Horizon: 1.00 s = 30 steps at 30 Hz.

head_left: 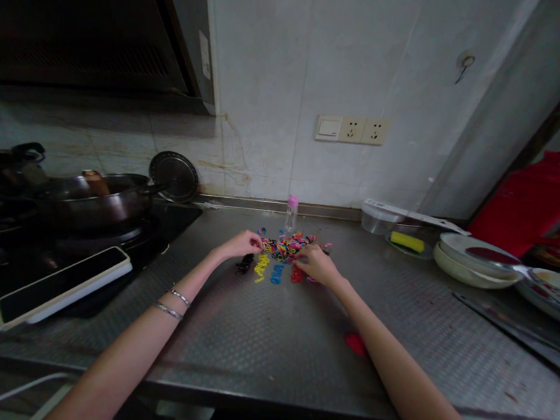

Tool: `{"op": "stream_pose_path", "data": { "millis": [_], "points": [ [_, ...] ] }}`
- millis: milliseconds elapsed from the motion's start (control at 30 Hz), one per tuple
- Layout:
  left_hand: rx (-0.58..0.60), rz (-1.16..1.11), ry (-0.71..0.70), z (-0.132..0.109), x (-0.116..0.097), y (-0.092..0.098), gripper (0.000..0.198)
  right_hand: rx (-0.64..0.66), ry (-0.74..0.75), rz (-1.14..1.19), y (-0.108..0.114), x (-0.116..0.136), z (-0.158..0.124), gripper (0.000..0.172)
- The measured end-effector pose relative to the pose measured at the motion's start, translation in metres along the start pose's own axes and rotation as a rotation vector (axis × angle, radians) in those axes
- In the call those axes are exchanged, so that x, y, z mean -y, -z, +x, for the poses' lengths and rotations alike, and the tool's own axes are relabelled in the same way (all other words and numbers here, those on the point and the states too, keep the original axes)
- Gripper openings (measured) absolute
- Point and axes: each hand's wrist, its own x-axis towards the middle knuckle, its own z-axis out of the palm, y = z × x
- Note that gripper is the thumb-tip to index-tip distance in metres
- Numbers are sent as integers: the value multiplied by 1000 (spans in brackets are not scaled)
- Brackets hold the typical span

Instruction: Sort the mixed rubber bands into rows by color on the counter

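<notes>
A heap of small mixed-colour rubber bands (286,244) lies far out on the steel counter (267,341). In front of it are small sorted piles: black (244,263), yellow (261,266), blue (277,274) and red (296,275). My left hand (242,243) reaches to the heap's left edge, fingers pinched together at the bands. My right hand (315,264) rests on the heap's right side, fingers curled down over the bands. What either hand holds is too small to make out. Two bangles circle my left wrist.
A small clear bottle with a pink cap (291,214) stands behind the heap. A phone (62,285) lies on the stove (109,240) at left, beside pans (97,202). Bowls (473,258), a sponge (407,242) and a red jug (533,198) sit at right. A red patch (355,343) shows by my right forearm.
</notes>
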Motion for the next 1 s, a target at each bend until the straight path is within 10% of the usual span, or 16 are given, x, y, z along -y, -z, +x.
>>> {"op": "stream_pose_path", "data": {
  "millis": [1000],
  "points": [
    [-65,-9,2,-2,1,-3,21,-2,118,48,-1,26,7,17]
  ]
}}
